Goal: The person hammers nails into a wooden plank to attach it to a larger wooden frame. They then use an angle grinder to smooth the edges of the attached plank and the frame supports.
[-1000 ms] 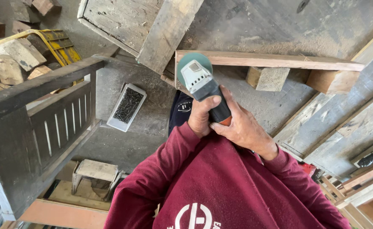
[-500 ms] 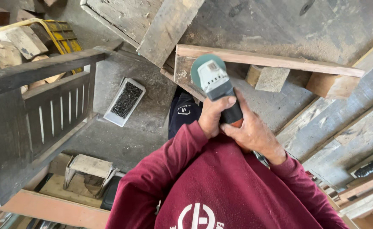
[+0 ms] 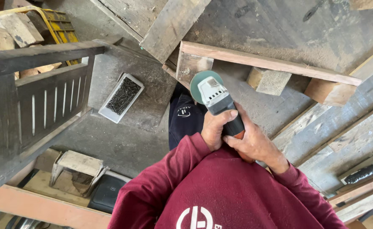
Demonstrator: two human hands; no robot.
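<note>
Both hands, left [image 3: 215, 128] and right [image 3: 254, 144], hold an angle grinder [image 3: 215, 98] against a wooden pallet [image 3: 262, 63].

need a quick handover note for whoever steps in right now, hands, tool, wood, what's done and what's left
Left hand: wrapped around the body of the angle grinder.
Right hand: grips the grinder's rear end, from the other side.
Grinder: green disc guard points at the end block of the wooden pallet frame; whether the disc touches the wood cannot be told.
Nearby: white tray of dark nails on the concrete floor, dark slatted wooden piece to the left.
Done: grinder is in both hands and brought up to the block.
Left: no fresh cut or sanded patch shows on the block, so the grinding seems mostly ahead.
</note>
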